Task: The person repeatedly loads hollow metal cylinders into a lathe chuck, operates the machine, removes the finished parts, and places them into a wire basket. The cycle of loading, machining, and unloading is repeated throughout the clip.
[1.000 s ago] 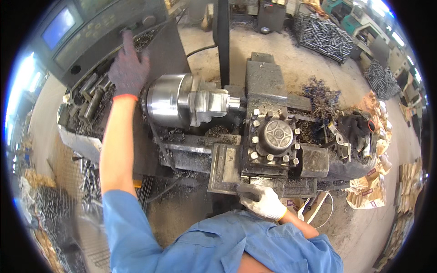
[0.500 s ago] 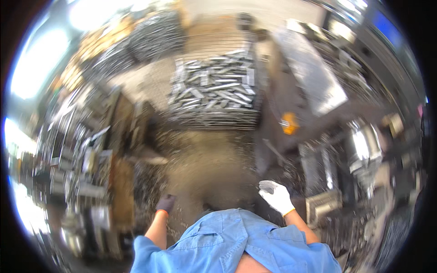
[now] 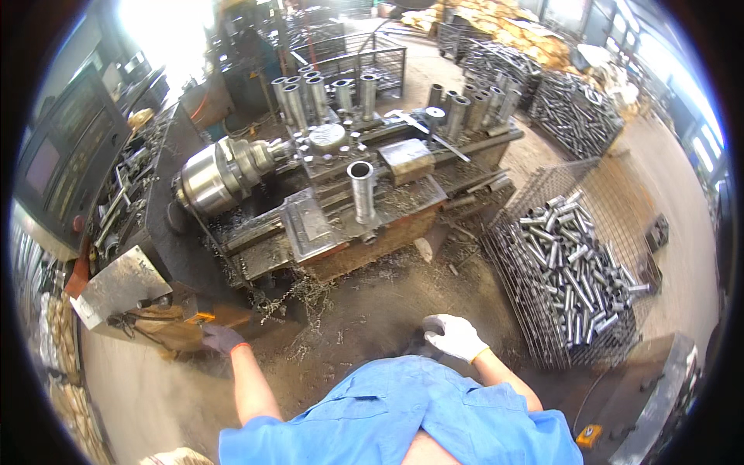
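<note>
My left hand (image 3: 223, 339), in a dark grey glove with an orange cuff, is stretched out to the left with its fingers extended and nothing visible in it. Close by its fingertips is a small orange piece (image 3: 203, 317) on a low brown surface. My right hand (image 3: 457, 339), in a white glove, hangs in front of my blue shirt, thumb apart from its loosely bent fingers, holding nothing. Ahead stands a lathe with a shiny chuck (image 3: 213, 180). A metal tube (image 3: 362, 194) is upright on its near slide, out of reach of both hands.
Several upright tubes (image 3: 318, 97) and a caliper (image 3: 430, 132) are on the lathe's far side. At right, a wire mesh basket (image 3: 515, 283) holds many short metal tubes (image 3: 573, 271). A control panel (image 3: 66, 155) rises at left. Metal shavings (image 3: 298, 298) litter the floor below the lathe.
My view has turned left: the mesh basket has shifted from straight ahead to the right, and the lathe now lies in front. My left hand has reached outward to the left.
</note>
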`<state>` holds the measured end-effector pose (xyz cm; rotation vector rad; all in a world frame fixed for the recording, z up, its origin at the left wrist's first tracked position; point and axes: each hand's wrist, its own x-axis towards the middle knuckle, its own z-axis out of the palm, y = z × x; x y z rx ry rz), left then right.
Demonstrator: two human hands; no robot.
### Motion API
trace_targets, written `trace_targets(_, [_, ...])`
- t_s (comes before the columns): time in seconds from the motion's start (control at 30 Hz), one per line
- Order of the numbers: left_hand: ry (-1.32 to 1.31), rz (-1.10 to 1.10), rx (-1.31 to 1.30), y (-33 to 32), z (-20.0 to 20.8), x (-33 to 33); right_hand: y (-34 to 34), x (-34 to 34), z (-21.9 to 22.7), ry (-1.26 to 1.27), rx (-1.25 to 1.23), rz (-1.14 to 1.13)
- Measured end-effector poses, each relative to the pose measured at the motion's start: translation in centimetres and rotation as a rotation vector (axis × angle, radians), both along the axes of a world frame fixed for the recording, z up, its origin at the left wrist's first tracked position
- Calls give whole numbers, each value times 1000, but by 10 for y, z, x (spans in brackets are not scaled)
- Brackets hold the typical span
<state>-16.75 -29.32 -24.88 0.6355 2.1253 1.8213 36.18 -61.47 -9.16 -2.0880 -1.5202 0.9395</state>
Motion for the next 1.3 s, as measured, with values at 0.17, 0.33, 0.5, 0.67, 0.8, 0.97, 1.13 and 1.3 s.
trace_targets(0.17, [499, 26, -197, -10, 12, -40, 91, 28, -4, -42, -25, 295])
trace_targets(0.33, [-622, -190, 90, -2, 33, -60, 174, 60, 38, -69, 69, 505])
trace_targets(0.5, [-763, -282, 172, -23, 14, 21, 275, 91, 126, 81, 278, 686])
trace_targets(0.67, [-946, -432, -113, -39, -20, 183, 431, 81, 190, 89, 808, 925])
trace_targets(0.8, [-785, -541, -215, -49, -2, 240, 573, 34, 202, -148, 381, 1169])
trace_targets(0.97, [-806, -461, -203, -65, 6, 229, 681, -29, 136, -49, -554, 1161])
trace_targets(1.13, [-885, -256, -200, -109, -13, 191, 688, -7, 117, 354, -369, 678])
trace_targets(1.3, [-726, -156, -231, -97, 23, 167, 639, 39, 201, 556, 330, 139])
